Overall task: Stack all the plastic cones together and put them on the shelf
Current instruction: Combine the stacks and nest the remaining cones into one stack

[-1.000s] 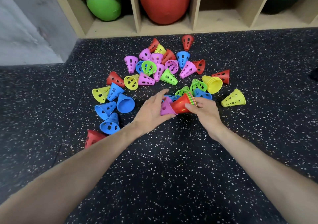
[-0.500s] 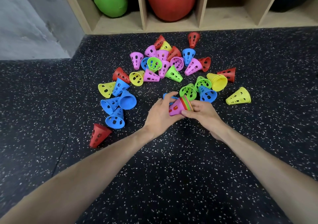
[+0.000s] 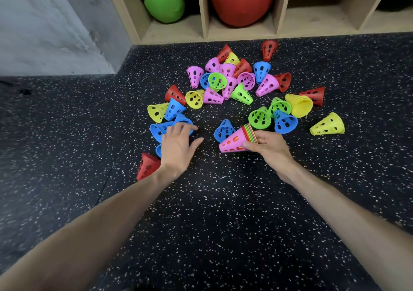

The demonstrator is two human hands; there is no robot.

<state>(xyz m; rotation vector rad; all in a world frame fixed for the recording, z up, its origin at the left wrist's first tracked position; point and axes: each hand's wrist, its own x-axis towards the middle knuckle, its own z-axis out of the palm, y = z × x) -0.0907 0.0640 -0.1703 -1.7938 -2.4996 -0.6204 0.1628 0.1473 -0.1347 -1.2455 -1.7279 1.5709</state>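
Several loose perforated plastic cones in pink, blue, green, yellow and red lie scattered on the dark speckled floor (image 3: 223,201). My right hand (image 3: 268,145) grips a stack of nested cones (image 3: 237,141) lying on its side, a pink cone outermost and red, yellow and green rims showing. My left hand (image 3: 178,143) hovers with spread fingers over a group of blue cones (image 3: 161,129) and touches or nearly touches them. A red cone (image 3: 147,165) lies beside my left wrist. A single blue cone (image 3: 223,129) sits just left of the stack.
The wooden shelf (image 3: 241,34) runs along the back. Its cubbies hold a green roller (image 3: 165,2) and a red ball (image 3: 241,0). A grey wall (image 3: 44,33) closes the left side. A nested yellow stack (image 3: 300,105) lies on the right.
My left hand has let go of the stack and moved left to the blue cones. The pink cone now sits fully on the stack in my right hand.
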